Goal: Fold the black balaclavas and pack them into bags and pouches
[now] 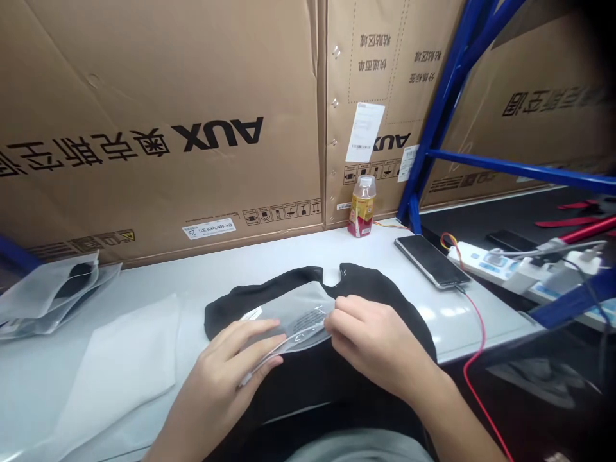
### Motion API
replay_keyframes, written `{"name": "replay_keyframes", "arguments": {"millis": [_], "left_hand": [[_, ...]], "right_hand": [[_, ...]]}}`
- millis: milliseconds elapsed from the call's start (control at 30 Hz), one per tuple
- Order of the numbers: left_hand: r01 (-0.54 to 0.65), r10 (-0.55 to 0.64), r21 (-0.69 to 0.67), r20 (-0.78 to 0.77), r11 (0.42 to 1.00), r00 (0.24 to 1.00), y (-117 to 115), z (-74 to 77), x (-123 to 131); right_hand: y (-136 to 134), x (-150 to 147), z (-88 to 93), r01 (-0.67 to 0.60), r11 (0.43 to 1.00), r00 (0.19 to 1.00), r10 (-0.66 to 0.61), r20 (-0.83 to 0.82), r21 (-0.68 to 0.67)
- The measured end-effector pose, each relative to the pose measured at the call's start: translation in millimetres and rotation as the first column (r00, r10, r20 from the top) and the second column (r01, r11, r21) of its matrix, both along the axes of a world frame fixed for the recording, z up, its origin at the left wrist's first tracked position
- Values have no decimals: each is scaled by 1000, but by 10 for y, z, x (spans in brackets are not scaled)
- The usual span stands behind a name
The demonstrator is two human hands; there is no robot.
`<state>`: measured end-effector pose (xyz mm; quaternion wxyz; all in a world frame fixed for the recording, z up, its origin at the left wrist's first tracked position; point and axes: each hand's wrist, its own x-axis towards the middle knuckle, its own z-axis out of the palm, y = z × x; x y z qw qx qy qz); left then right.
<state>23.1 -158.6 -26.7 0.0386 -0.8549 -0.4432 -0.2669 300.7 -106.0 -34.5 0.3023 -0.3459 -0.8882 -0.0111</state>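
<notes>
Left hand [224, 378] has its fingers pressed together over a clear plastic bag [303, 317], and the right hand [380, 343] looks like it's pinching the bag's right edge, so it's all bag-edge work, on top of a black garment [380, 301]. Phone [430, 260] sits right, drink bottle [363, 208] far, against AUX cartons [144, 128].

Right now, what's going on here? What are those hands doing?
A person is holding a see-through plastic bag with both hands, the left hand and the right hand gripping its edges. The bag lies over a black cloth garment on a white table. A white plastic sheet and a pile of plastic bags lie to the left. A phone lies to the right, with cardboard boxes behind.
</notes>
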Motion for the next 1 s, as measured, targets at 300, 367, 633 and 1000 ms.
{"name": "replay_keyframes", "arguments": {"millis": [300, 367, 633, 1000], "left_hand": [[-31, 31, -15, 31, 999, 999, 31, -46, -21], [-55, 56, -6, 54, 998, 997, 25, -49, -36], [20, -20, -51, 1, 999, 1000, 10, -89, 50], [-95, 96, -21, 35, 995, 995, -15, 28, -186]], "right_hand": [[-40, -191, -131, -122, 987, 992, 119, 38, 106], [-49, -191, -133, -104, 990, 994, 102, 33, 97], [-82, -275, -129, 102, 994, 992, -98, 76, -49], [-207, -89, 147, -397, 768, 727, -72, -683, -502]]}}
